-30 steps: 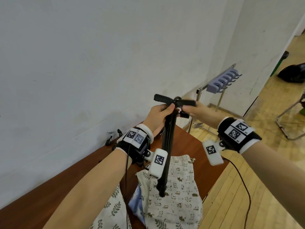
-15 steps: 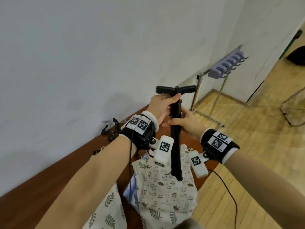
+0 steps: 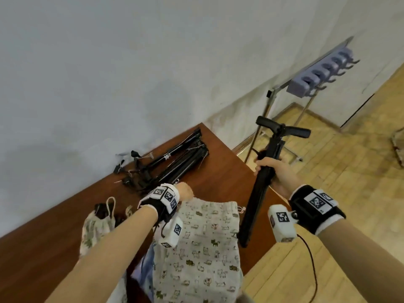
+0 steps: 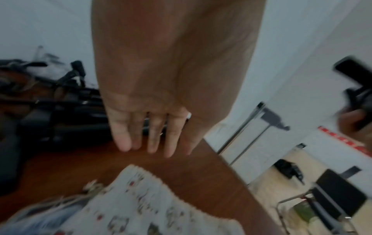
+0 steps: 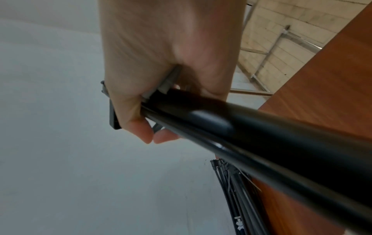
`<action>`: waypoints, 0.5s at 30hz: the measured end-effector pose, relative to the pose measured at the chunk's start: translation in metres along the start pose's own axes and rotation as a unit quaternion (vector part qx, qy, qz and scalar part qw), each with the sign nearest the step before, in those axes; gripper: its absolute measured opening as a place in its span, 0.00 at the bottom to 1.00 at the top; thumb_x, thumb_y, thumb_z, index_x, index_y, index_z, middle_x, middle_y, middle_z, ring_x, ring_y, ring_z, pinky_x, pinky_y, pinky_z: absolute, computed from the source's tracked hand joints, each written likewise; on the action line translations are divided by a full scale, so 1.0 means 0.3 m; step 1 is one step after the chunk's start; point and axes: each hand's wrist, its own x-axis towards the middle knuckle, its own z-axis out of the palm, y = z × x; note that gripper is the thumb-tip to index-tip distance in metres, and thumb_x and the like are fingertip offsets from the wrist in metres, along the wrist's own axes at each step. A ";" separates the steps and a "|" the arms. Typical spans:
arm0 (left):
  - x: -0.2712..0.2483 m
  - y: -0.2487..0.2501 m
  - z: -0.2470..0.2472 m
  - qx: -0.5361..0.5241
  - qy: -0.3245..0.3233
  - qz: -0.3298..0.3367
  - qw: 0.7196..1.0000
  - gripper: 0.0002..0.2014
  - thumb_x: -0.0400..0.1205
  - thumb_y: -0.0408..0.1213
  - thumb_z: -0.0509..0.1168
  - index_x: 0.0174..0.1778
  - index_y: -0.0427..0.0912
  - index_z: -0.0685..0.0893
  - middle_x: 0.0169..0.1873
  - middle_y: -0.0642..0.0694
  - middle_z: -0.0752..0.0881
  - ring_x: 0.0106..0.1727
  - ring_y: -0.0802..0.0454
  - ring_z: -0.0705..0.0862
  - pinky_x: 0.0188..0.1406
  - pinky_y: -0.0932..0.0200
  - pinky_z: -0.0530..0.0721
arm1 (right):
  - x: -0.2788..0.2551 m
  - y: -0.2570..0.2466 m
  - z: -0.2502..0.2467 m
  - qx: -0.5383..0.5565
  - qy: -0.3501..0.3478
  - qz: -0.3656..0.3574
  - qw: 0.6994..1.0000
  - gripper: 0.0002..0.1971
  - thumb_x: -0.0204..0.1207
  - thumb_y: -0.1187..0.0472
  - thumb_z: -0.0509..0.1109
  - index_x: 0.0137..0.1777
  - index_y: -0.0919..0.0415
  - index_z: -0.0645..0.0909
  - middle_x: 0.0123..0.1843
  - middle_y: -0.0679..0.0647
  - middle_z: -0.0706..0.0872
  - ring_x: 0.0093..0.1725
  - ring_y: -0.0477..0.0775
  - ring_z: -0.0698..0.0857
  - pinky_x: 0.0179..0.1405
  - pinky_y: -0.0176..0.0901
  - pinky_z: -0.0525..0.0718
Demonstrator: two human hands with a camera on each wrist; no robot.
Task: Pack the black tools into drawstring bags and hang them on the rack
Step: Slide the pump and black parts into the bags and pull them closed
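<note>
**Pump up, bag flat**

Right hand [image 3: 276,171] wraps its fingers round the black pump [image 3: 260,186], held tilted off the table [image 3: 218,171] edge. Left hand [image 4: 153,132], fingers straight and close together, hovers above the cat-print bag [image 3: 203,248] lying on the table

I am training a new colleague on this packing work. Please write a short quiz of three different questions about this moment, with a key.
1. True or false: the right hand grips the black pump.
2. What is the left hand doing? A) gripping the pump B) open above the cat-print bag C) touching the rack
3. Fill in: the other black tools lie on the ____, near the wall.

Key: 1 true; 2 B; 3 table.
</note>
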 end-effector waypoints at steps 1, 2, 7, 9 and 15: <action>0.048 -0.004 0.028 -0.001 -0.002 0.004 1.000 0.22 0.85 0.38 0.60 0.75 0.33 0.72 0.74 0.36 0.73 0.75 0.41 0.73 0.68 0.56 0.72 | 0.022 -0.003 -0.023 0.010 0.004 0.015 1.000 0.19 0.71 0.71 0.74 0.60 0.68 0.75 0.33 0.56 0.80 0.33 0.54 0.81 0.39 0.48 0.84; 0.087 -0.003 0.055 0.000 -0.008 0.005 1.000 0.25 0.85 0.38 0.61 0.77 0.35 0.69 0.77 0.38 0.70 0.77 0.42 0.70 0.72 0.57 0.69 | 0.042 -0.005 -0.045 0.023 0.007 0.029 0.999 0.21 0.70 0.70 0.74 0.62 0.68 0.74 0.33 0.55 0.80 0.32 0.53 0.81 0.37 0.47 0.84; 0.188 -0.010 0.138 0.050 0.053 0.003 0.997 0.13 0.79 0.37 0.65 0.59 0.48 0.86 0.63 0.45 0.83 0.64 0.44 0.81 0.64 0.57 0.77 | 0.111 0.000 -0.123 0.051 0.023 0.067 0.996 0.26 0.66 0.67 0.76 0.64 0.65 0.71 0.35 0.53 0.79 0.33 0.51 0.79 0.35 0.45 0.83; 0.192 -0.013 0.140 0.042 0.091 -0.008 0.995 0.06 0.78 0.38 0.65 0.45 0.51 0.87 0.54 0.47 0.85 0.58 0.44 0.83 0.62 0.52 0.80 | 0.130 0.006 -0.131 0.051 0.035 0.066 0.996 0.23 0.69 0.69 0.74 0.64 0.65 0.73 0.36 0.53 0.78 0.32 0.49 0.79 0.36 0.45 0.82; 0.160 -0.042 0.070 -0.046 0.106 -0.025 0.993 0.13 0.79 0.45 0.69 0.31 0.46 0.79 0.34 0.49 0.83 0.43 0.49 0.83 0.43 0.58 0.80 | 0.127 0.007 -0.072 0.083 0.019 0.079 0.993 0.10 0.75 0.68 0.68 0.56 0.65 0.75 0.36 0.53 0.75 0.32 0.48 0.75 0.38 0.42 0.78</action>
